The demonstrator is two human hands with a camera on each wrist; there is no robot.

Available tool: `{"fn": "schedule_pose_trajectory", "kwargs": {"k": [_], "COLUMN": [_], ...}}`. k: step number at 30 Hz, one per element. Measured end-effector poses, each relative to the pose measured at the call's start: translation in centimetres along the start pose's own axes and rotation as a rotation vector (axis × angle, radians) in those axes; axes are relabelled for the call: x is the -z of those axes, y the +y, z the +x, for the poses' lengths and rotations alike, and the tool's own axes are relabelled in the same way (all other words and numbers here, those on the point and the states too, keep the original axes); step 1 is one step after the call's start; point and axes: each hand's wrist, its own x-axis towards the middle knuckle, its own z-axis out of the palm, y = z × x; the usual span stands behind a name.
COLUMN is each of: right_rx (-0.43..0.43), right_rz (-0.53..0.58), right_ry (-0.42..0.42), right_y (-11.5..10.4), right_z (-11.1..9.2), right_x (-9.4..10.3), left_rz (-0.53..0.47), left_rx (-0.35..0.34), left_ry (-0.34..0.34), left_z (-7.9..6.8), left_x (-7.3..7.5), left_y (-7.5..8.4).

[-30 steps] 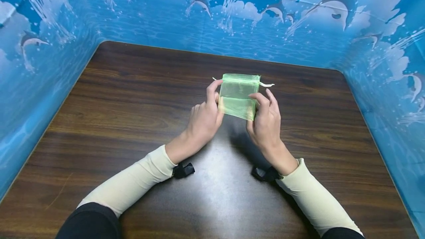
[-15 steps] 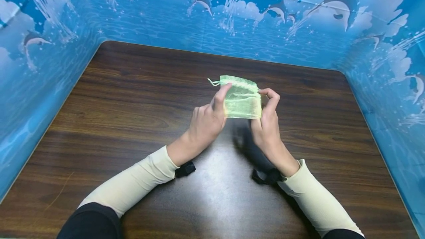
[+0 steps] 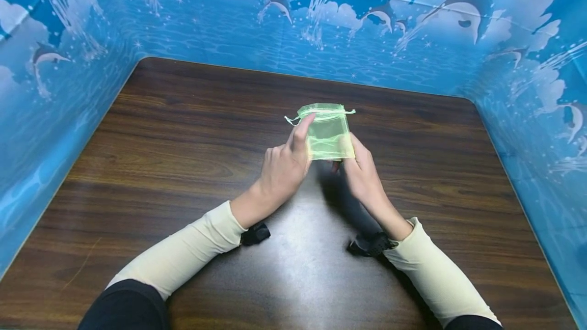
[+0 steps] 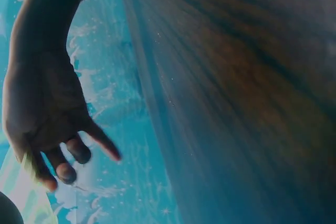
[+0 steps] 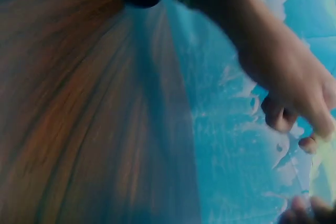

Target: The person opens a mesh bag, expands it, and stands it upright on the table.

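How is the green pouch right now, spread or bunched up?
Spread: the green pouch shows a broad, squarish face between left hand and right hand, its drawstring ends sticking out both sides.

Right hand (image 3: pixel 363 171) lower on green pouch (image 3: pixel 327 129), drawstring end (image 3: pixel 351 111) uncovered again

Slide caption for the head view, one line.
Left hand and right hand hold a sheer green drawstring bag above a dark wood-grain table, blue dolphin-print backdrop behind.
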Motion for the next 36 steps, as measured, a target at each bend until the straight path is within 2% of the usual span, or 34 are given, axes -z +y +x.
{"fn": "schedule_pose_trajectory", "kwargs": {"k": [4,7,10,13,16,19,23,25,28,32,34,36], "right_rx": [0.080,0.117,0.139,0.146,0.129,0.110,0.126,0.151,0.198,0.277,0.297,0.277], "right_rz": [-0.040,-0.019,0.006,0.026,0.024,0.020,0.046,0.053,0.043,0.057,0.076,0.090], "right_ry": [0.112,0.175,0.199,0.200,0.190,0.200,0.256,0.284,0.307,0.313,0.305,0.286], "right_y": [0.2,0.1,-0.1,-0.1,-0.1,0.1,0.5,0.6,0.7,0.7,0.8,0.9], "right_z": [-0.1,-0.2,-0.1,0.1,0.2,0.6,1.2,1.4,1.5,1.5,1.5,1.4], "right_x": [-0.2,-0.5,-0.8,-0.9,-0.9,-0.5,0.3,0.7,0.9,0.7,0.5,0.3], "left_rz": [-0.011,-0.007,0.020,0.030,-0.009,-0.073,-0.257,-0.394,-0.627,-0.838,-0.887,-0.914], "left_rx": [0.177,0.242,0.210,0.171,0.146,0.104,0.121,0.184,0.284,0.360,0.388,0.410], "left_ry": [-0.137,-0.235,-0.267,-0.265,-0.278,-0.325,-0.437,-0.498,-0.551,-0.549,-0.535,-0.518], "left_z": [0.3,0.5,0.7,0.9,1.1,1.3,1.7,2.1,2.6,3.1,3.2,3.2], "left_x": [0.2,0.3,0.3,0.3,0.3,0.6,1.0,1.3,1.7,1.7,1.6,1.6], "left_y": [-0.3,-0.4,-0.5,-0.7,-1.0,-1.5,-2.2,-2.4,-2.5,-2.4,-2.4,-2.4]}}
